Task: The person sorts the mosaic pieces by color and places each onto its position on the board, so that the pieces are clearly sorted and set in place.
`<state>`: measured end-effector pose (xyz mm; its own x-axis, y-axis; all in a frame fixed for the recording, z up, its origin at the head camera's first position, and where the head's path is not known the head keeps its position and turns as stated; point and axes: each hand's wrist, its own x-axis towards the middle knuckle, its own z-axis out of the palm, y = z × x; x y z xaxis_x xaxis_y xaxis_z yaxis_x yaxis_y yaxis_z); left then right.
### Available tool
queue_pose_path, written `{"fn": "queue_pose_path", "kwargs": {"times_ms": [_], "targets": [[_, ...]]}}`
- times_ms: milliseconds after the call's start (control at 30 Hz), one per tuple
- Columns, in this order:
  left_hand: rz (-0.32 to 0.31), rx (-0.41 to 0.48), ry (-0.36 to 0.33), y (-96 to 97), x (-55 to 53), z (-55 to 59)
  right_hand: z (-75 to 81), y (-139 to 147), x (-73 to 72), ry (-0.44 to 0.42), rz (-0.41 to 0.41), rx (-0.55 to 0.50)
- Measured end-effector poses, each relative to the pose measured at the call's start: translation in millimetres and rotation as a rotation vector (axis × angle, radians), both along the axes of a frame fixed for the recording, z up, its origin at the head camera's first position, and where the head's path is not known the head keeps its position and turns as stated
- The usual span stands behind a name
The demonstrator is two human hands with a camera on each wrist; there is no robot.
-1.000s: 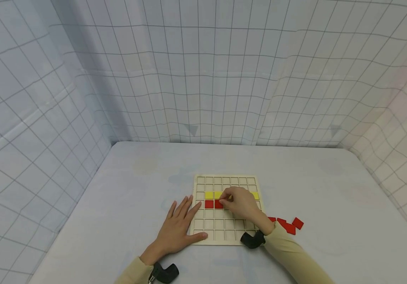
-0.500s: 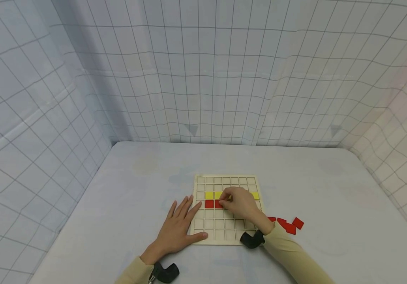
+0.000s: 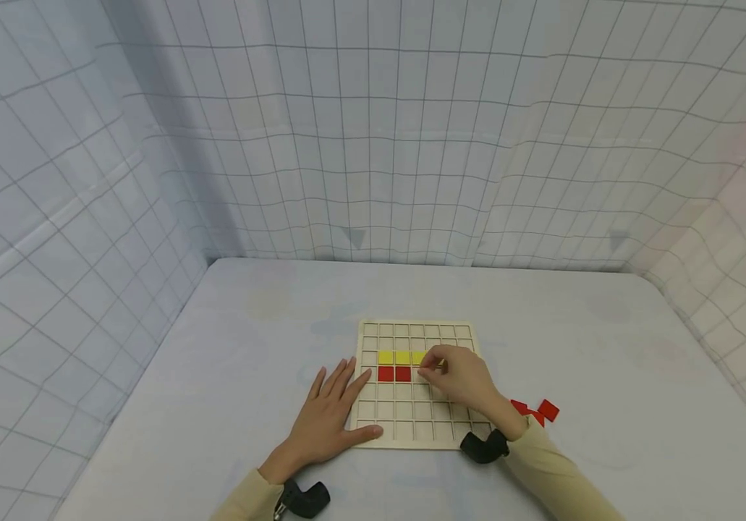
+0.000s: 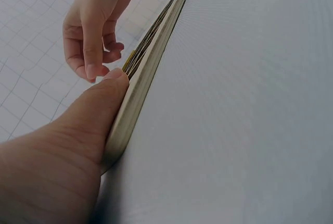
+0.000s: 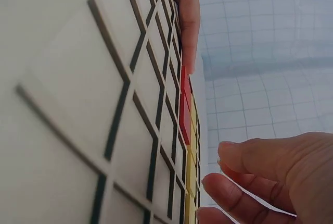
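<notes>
Board (image 3: 405, 444), one, pale, divided into square cells by raised lines. Lies flat on the table, in front of the person and square to them, presumably so that both hands reach it easily.

Yellow tiles (image 3: 402, 357), a row set in the cells; the right end of the row is covered by a hand.

Red tiles (image 3: 386, 374), two, side by side in the row just nearer the person. The raised lines probably keep each tile from sliding.

Loose red tiles (image 3: 549, 409), a small scatter on the table right of the board, partly behind the right sleeve (image 3: 558, 470); count uncertain. Likely put there to suit the right hand.

Left hand (image 3: 325, 427): spread, palm down at the board's left edge, thumb and forefinger reaching onto it, other fingers beside it. It seems to be there to steady the board.

Right hand (image 3: 464, 376): over the board just right of the red pair, fingers loosely bent, thumb close to the forefinger; I see nothing between them.

Black wrist devices (image 3: 485, 447), one per wrist.

Table (image 3: 268, 325): pale, smooth, rounded far corners.

Room: white hangings (image 3: 373, 145) with dark grid lines, behind the table and along both sides, rumpled in places, pinkish at far right.
</notes>
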<state>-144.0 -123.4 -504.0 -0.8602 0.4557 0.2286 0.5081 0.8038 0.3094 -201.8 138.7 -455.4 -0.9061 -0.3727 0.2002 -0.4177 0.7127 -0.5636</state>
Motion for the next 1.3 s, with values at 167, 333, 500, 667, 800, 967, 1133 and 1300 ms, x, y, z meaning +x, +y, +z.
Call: {"fn": "queue_pose_path", "kwargs": {"times_ms": [167, 333, 500, 667, 800, 967, 1133, 1300], "targets": [[0.003, 0.006, 0.009, 0.4, -0.5, -1.3, 2.4, 22.1, 7.5, 0.027, -0.008, -0.017], [-0.001, 0.016, 0.008, 0.9, -0.3, -1.6, 3.4, 48.0, 12.3, 0.021, -0.033, -0.031], [0.0, 0.005, -0.011, 1.2, -0.1, -0.1, 4.5, 74.7, 14.3, -0.037, 0.006, -0.079], [0.004, -0.004, -0.02, 0.9, -0.4, 1.1, 3.2, 96.7, 14.8, -0.11, 0.072, -0.086], [0.003, -0.018, -0.024, 0.7, -0.7, 1.5, 2.4, 108.7, 16.1, -0.151, 0.117, -0.037], [0.001, -0.016, -0.027, 0.5, -0.8, 1.7, 2.6, 116.3, 20.0, -0.191, 0.147, 0.053], [-0.001, -0.013, -0.031, 0.2, -0.3, 2.4, 2.2, 119.1, 20.3, -0.182, 0.162, 0.077], [-0.004, -0.014, -0.031, 0.1, -0.3, 2.8, 1.3, 121.9, 18.6, -0.16, 0.175, 0.083]]}}
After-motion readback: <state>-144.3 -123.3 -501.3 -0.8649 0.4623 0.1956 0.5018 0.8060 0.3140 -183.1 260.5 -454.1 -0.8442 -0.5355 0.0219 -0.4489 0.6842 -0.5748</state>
